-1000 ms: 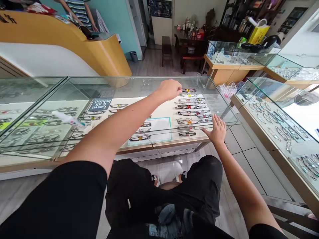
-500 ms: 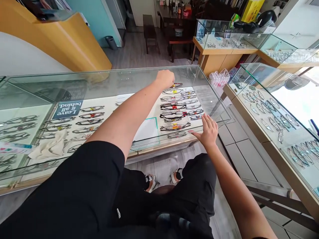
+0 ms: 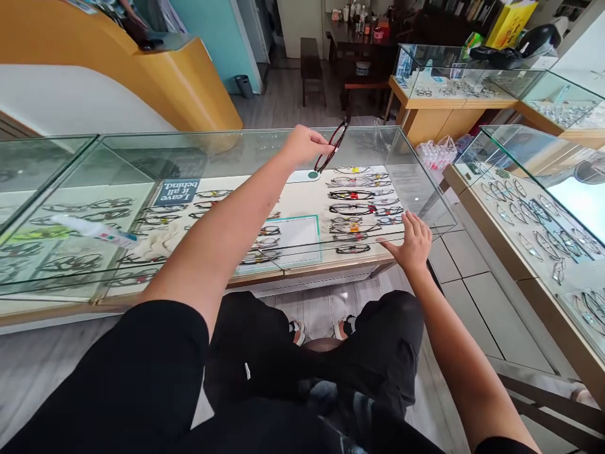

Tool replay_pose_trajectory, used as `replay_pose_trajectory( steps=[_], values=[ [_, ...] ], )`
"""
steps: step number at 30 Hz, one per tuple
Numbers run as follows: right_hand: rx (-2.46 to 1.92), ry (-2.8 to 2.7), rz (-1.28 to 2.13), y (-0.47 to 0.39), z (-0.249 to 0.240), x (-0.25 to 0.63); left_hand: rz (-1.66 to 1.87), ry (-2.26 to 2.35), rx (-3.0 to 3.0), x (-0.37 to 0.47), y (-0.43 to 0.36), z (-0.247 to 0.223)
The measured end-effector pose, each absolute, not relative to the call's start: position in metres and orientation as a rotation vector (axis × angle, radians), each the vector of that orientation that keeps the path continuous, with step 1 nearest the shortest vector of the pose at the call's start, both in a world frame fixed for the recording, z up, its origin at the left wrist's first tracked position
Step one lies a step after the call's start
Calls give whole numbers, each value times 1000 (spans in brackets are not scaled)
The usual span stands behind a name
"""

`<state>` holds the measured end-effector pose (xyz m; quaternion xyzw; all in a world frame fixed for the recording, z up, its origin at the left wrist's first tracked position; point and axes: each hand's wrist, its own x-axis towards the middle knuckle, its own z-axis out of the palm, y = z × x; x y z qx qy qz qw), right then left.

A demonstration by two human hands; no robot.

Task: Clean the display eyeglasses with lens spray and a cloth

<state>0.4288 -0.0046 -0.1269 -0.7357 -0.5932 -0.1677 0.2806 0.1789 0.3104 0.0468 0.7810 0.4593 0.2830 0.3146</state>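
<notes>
My left hand point(image 3: 309, 146) pinches a pair of dark red eyeglasses point(image 3: 333, 149) by one side, held up near the far edge of the glass display case point(image 3: 236, 133). The frame hangs tilted above the case. My right hand point(image 3: 412, 244) rests at the near right edge of the case with thumb and fingers spread, holding nothing. Between my hands, rows of eyeglasses point(image 3: 351, 195) lie on the case's white floor, several with red or yellow tags. A white sheet with a green border point(image 3: 297, 238) lies left of them.
At the left, a tube-shaped white bottle point(image 3: 94, 229) and a crumpled cream cloth point(image 3: 158, 244) lie on the case. Another glass case point(image 3: 520, 271) with eyeglasses stands at the right. Beyond are a wooden bench point(image 3: 311, 66) and a yellow-brown counter point(image 3: 198, 82).
My left hand has lifted the dark red eyeglasses from the far end of the rows and raised them. My right hand stays at the case edge. The view has shifted left.
</notes>
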Motion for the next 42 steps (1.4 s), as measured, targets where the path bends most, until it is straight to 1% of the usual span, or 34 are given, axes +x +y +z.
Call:
replay_pose_trajectory(
  steps=[3, 6, 9, 13, 15, 18, 23, 27, 31, 36, 39, 42],
  values=[
    [-1962, -1666, -323, -15, -111, 436, 854, 1186, 1780, 118, 258, 42],
    [-1887, -1701, -143, -28, -78, 420, 997, 1139, 1603, 65, 191, 32],
    [-1709, -1644, -49, -38, -36, 359, 1138, 1154, 1526, 32, 121, 16],
    [-1299, -1746, 478, -40, -3, 240, 1202, 1226, 1449, 13, 45, -3],
    [-1219, -1688, 625, -36, 0, 195, 1231, 1279, 1391, 7, 20, -9],
    [-1173, -1575, 781, -32, -5, 159, 1250, 1330, 1348, -8, -3, -13],
    [-1117, -1485, 968, -42, -14, 150, 1119, 1222, 1324, -42, -24, -19],
    [-1146, -1395, 1103, -55, -21, 152, 1067, 1165, 1239, -47, -40, -26],
    [-1135, -1337, 1167, -65, -30, 158, 1098, 1138, 1170, -37, -49, -34],
    [-1194, -1368, 1103, -75, -35, 170, 1099, 1057, 1171, -27, -51, -44],
    [-1264, -1427, 1004, -80, -33, 183, 1079, 1038, 1211, -28, -49, -47],
    [-1397, -1574, 802, -85, -25, 201, 1024, 1020, 1276, -32, -45, -48]
  ],
)
